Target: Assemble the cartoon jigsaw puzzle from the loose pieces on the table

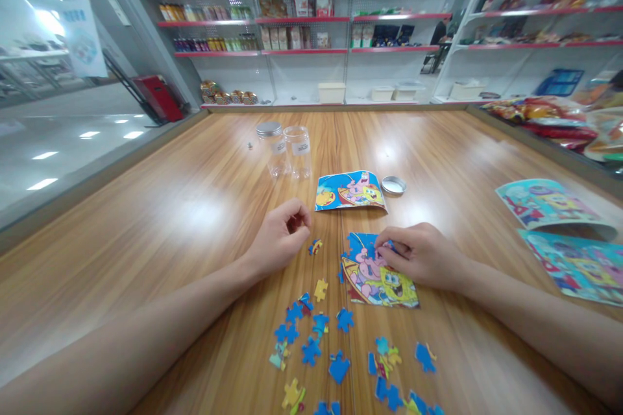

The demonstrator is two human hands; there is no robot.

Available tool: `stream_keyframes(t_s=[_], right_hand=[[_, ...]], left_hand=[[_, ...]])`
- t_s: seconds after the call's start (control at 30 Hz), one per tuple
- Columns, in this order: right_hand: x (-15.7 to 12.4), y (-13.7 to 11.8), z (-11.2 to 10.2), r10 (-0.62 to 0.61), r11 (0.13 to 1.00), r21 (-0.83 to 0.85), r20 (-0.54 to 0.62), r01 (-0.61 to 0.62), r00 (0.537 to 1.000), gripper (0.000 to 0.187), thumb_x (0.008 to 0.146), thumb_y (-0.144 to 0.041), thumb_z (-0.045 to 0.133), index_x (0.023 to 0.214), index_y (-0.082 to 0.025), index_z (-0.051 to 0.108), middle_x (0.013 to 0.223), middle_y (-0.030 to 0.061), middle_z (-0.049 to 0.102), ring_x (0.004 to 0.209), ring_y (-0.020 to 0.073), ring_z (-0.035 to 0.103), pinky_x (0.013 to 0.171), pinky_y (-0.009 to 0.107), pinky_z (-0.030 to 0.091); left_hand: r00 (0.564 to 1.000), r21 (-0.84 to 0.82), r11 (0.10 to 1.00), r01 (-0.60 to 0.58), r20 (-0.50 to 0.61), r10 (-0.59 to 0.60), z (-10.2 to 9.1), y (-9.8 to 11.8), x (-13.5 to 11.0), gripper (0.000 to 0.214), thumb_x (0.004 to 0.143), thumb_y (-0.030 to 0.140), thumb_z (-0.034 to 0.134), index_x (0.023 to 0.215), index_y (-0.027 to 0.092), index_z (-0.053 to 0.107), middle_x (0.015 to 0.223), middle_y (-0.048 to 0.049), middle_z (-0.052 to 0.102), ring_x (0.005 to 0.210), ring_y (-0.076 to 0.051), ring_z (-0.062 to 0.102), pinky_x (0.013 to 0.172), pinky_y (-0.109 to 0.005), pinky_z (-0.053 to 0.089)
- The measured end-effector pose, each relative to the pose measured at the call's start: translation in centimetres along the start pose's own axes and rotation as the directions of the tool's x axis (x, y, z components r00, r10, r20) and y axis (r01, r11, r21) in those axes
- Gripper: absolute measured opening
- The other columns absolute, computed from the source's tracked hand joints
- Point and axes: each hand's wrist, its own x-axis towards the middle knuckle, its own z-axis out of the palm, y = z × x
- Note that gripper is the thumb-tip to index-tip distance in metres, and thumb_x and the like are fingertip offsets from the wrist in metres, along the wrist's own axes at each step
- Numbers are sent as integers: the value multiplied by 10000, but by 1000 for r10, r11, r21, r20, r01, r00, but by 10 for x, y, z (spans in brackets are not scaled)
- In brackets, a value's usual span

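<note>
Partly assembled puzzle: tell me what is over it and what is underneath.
The right hand is over the upper right of the puzzle, hiding that corner. Wooden table shows around it; whatever lies directly beneath is covered.

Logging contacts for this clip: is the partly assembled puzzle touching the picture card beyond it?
Apart: the head view shows a strip of tabletop between the partly assembled puzzle and the picture card.
</note>
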Motion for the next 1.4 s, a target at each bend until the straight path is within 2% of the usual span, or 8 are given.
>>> stream_keyframes(t_s=[0.2,0.37,0.5,0.67,0.8,1.07,1.4], right_hand=[[0,0,0,-1,1000,-10,3,1,1000,109,874,-272,608,905,-228,703,490,-88,433,423,72,381,484,230,283],[0,-1,0,-2,1000,-15,5,2,1000,107,874,-269,608,903,-227,702,491,-87,434,428,74,393,485,233,287],[0,0,0,-13,1000,-16,-6,13,1000,102,852,-241,622,911,-223,703,494,-90,436,428,71,393,489,233,288],[0,1,0,-16,1000,-4,-7,16,1000,103,846,-233,625,913,-221,702,495,-91,445,423,69,377,486,234,278],[0,1,0,-16,1000,-3,-6,16,1000,107,849,-240,625,916,-218,706,506,-84,466,428,68,391,489,235,282],[0,0,0,-14,1000,-20,-7,14,1000,111,848,-234,623,922,-220,704,509,-87,455,435,69,393,495,226,293],[0,0,-1,-8,1000,-16,-3,8,1000,109,844,-239,629,919,-224,706,500,-92,437,429,65,394,488,223,290]], left_hand=[[1000,35,999,-29,-4,29,0,-3,1,139,784,70,487,722,170,562,737,4,559,680,-127,517,627,-255,407],[1000,71,997,-19,1,19,1,-8,0,146,813,55,498,803,170,587,730,10,565,664,-125,519,603,-248,408],[997,93,995,-47,72,40,2,-10,-1,164,843,61,502,870,167,624,752,2,584,674,-125,534,610,-248,420],[958,79,986,-146,259,121,0,-2,-1,222,836,27,490,896,170,649,846,-23,646,765,-142,589,682,-265,473],[918,70,973,-221,350,184,-2,5,0,258,799,-14,481,848,171,654,838,-21,651,810,-155,593,761,-295,486],[878,56,953,-298,407,251,-4,11,1,278,773,-39,473,805,170,653,813,-25,655,841,-172,590,801,-313,484],[856,51,950,-309,450,254,-6,14,1,214,793,3,486,819,155,636,850,-40,627,836,-162,581,785,-300,481]])
